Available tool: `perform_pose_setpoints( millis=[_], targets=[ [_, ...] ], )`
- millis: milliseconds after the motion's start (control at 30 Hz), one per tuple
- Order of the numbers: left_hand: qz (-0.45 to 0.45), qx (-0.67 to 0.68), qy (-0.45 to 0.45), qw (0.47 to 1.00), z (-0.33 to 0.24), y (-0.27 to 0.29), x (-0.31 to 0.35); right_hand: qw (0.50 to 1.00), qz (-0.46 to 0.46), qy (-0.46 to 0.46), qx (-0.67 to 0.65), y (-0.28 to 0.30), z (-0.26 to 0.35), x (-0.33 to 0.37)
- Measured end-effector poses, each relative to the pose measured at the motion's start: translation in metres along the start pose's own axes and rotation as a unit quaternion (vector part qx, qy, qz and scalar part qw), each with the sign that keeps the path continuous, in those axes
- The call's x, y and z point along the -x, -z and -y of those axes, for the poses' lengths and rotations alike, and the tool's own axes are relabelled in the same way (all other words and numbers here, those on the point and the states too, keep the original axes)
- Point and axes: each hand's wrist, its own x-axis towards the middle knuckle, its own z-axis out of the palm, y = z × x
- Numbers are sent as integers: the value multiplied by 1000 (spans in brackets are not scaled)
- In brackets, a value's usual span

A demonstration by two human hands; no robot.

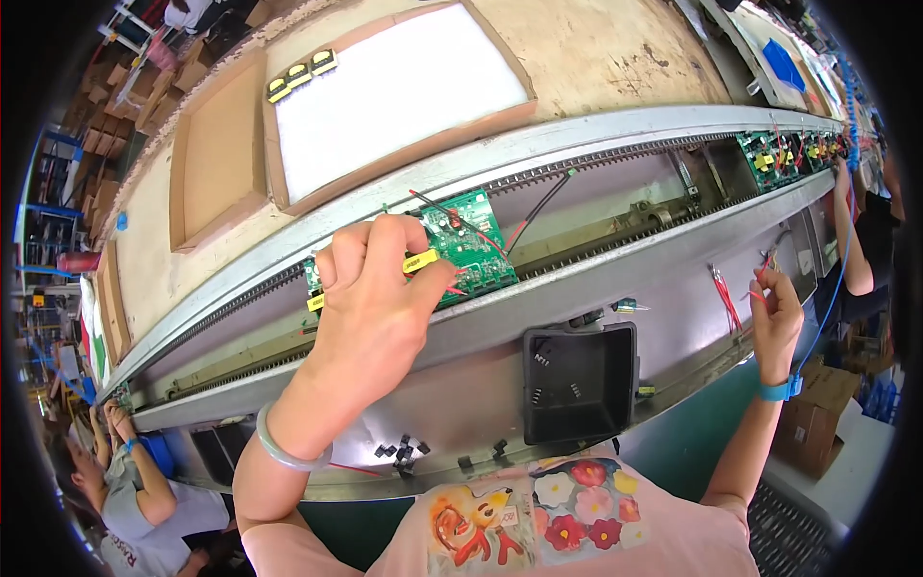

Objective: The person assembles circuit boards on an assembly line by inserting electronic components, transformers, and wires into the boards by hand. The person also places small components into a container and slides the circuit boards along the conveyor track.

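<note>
My left hand (375,298), with a pale bangle on its wrist, is curled over a green circuit board (469,236) on the conveyor rails. Its thumb and fingers close round a yellow-wrapped transformer (420,261) at the board. Red and black wires (466,223) rise from the board, and part of it is hidden under my hand. A second yellow part (315,303) shows beside my wrist. Off to the right, my right hand (777,313), wearing a blue wrist strap, pinches a thin red wire (759,294). Near it, a bunch of red wires (726,296) lies on the metal ledge.
A black bin (580,385) with a few small parts stands on the ledge. Small black pieces (404,450) lie left of it. Beyond the rails sits a carton tray (404,91) with three transformers (300,75). More boards (788,159) and co-workers (135,500) are along the line.
</note>
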Motion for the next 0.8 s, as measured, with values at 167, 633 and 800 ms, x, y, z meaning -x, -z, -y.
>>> perform_pose_setpoints(
  millis=[167, 633, 800],
  targets=[
    [4, 4, 2, 1000, 0, -5, -4, 995, 12, 8, -96, -13, 49, -8],
    [43, -2, -2, 999, -2, -9, -13, 971, 91, 61, -212, -22, 106, -8],
    [-36, 14, 34, 999, -5, -13, -14, 921, 174, 221, -269, -47, 164, -25]
  ],
)
